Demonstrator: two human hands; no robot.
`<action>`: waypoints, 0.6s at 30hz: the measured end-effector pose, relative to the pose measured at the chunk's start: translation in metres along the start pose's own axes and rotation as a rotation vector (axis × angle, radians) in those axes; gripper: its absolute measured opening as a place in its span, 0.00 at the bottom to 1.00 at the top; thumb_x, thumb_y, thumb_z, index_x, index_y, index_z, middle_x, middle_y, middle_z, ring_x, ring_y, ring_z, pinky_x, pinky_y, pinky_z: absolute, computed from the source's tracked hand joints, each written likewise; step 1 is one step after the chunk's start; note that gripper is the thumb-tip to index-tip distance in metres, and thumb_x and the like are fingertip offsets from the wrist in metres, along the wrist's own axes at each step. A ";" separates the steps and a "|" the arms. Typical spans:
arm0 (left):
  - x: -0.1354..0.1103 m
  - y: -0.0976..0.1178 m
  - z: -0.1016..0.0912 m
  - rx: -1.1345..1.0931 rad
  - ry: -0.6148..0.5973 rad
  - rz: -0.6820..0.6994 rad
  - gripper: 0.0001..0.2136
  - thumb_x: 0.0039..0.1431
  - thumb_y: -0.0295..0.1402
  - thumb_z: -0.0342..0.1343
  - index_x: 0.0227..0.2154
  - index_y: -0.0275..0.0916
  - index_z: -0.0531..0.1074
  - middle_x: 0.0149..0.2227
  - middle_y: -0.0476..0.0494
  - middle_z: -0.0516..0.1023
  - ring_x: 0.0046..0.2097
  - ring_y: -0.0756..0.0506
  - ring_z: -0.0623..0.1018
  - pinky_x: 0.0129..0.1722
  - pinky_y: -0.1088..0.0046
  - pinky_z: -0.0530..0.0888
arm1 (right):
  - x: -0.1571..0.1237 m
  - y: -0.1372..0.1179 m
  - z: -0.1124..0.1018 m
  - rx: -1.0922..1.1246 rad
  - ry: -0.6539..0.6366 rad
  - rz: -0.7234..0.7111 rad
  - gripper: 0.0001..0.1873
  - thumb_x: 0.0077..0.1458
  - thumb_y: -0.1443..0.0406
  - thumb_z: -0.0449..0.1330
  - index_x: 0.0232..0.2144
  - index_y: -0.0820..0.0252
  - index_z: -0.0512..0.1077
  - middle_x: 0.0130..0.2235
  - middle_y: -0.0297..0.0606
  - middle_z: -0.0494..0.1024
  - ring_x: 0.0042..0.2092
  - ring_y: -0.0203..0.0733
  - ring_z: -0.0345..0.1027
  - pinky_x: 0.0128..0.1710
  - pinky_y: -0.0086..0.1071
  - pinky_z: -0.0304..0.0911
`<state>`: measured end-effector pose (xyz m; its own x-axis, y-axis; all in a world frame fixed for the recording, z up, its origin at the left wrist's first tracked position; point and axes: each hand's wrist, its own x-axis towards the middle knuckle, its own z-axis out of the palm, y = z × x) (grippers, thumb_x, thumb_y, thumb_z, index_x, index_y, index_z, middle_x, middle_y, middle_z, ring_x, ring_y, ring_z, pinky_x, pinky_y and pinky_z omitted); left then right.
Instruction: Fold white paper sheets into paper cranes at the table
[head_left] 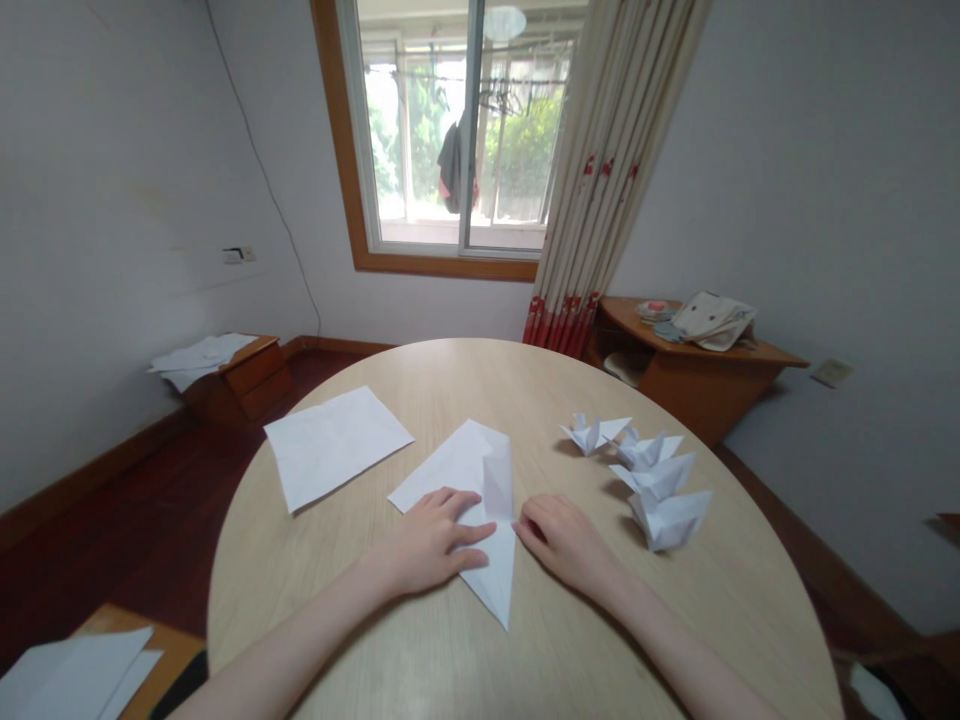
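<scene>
A sheet of white paper (498, 480), partly folded, lies on the round wooden table (405, 650) with one sharp corner toward me. Its right side is folded inward along a straight edge. My left hand (442, 540) rests flat on the paper with the fingers spread, covering part of its left half. Beside the folded right edge is my right hand (559, 535), its fingers curled and the tips at the crease. Whether those fingertips pinch the edge or only press beside it, I cannot tell.
Several folded paper cranes (664, 500) stand in a row at the table's right. A flat white sheet (337, 448) lies at the left. Beyond the table are a small drawer cabinet (259, 375) with papers and a corner desk (690, 385) with a cloth bag (712, 320).
</scene>
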<state>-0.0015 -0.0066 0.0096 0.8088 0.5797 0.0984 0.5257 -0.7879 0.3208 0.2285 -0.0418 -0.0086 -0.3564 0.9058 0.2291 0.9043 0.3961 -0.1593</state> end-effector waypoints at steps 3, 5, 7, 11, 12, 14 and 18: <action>0.000 0.000 0.000 0.002 0.000 -0.001 0.17 0.63 0.43 0.52 0.54 0.53 0.69 0.60 0.43 0.64 0.57 0.37 0.66 0.55 0.55 0.64 | 0.001 -0.002 -0.005 0.076 -0.043 0.007 0.12 0.60 0.68 0.53 0.24 0.59 0.66 0.28 0.35 0.74 0.32 0.41 0.66 0.34 0.32 0.56; 0.000 0.000 0.001 0.003 0.004 -0.003 0.17 0.63 0.42 0.53 0.54 0.53 0.69 0.60 0.44 0.64 0.58 0.37 0.65 0.56 0.55 0.64 | 0.001 -0.004 -0.008 0.114 -0.065 0.007 0.11 0.59 0.69 0.54 0.23 0.59 0.66 0.28 0.34 0.73 0.32 0.40 0.65 0.34 0.31 0.56; 0.000 -0.001 0.002 0.000 0.006 -0.003 0.17 0.63 0.41 0.53 0.54 0.53 0.70 0.60 0.43 0.64 0.58 0.37 0.65 0.56 0.55 0.64 | 0.000 -0.006 -0.010 0.144 -0.086 0.005 0.11 0.57 0.69 0.55 0.23 0.59 0.66 0.27 0.33 0.73 0.32 0.39 0.65 0.34 0.30 0.56; 0.000 -0.001 0.002 0.005 0.001 0.005 0.17 0.63 0.40 0.53 0.54 0.52 0.70 0.60 0.43 0.64 0.58 0.37 0.64 0.56 0.55 0.63 | -0.001 -0.008 -0.010 0.190 -0.112 -0.011 0.10 0.55 0.70 0.56 0.22 0.59 0.65 0.26 0.32 0.71 0.30 0.38 0.63 0.33 0.29 0.54; 0.000 -0.001 0.001 0.010 -0.004 0.005 0.16 0.63 0.40 0.54 0.54 0.52 0.70 0.60 0.43 0.64 0.58 0.37 0.64 0.56 0.55 0.63 | -0.001 -0.008 -0.009 0.197 -0.115 -0.015 0.10 0.55 0.70 0.57 0.21 0.59 0.65 0.25 0.32 0.70 0.30 0.37 0.62 0.32 0.28 0.54; 0.001 -0.001 0.001 0.018 -0.011 0.002 0.16 0.63 0.39 0.54 0.54 0.52 0.70 0.60 0.42 0.63 0.58 0.37 0.64 0.56 0.55 0.64 | -0.003 -0.008 -0.008 0.213 -0.118 -0.024 0.10 0.53 0.70 0.57 0.21 0.59 0.65 0.25 0.30 0.69 0.29 0.36 0.61 0.32 0.28 0.53; 0.000 -0.002 0.002 0.010 0.009 0.005 0.16 0.63 0.40 0.53 0.53 0.53 0.70 0.60 0.43 0.64 0.58 0.37 0.64 0.55 0.55 0.64 | -0.005 -0.011 -0.007 0.246 -0.139 -0.042 0.10 0.50 0.72 0.57 0.19 0.59 0.63 0.23 0.29 0.66 0.28 0.35 0.59 0.31 0.27 0.52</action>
<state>-0.0016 -0.0054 0.0073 0.8090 0.5775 0.1090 0.5240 -0.7928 0.3113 0.2220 -0.0512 -0.0015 -0.4363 0.8931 0.1097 0.8098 0.4429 -0.3847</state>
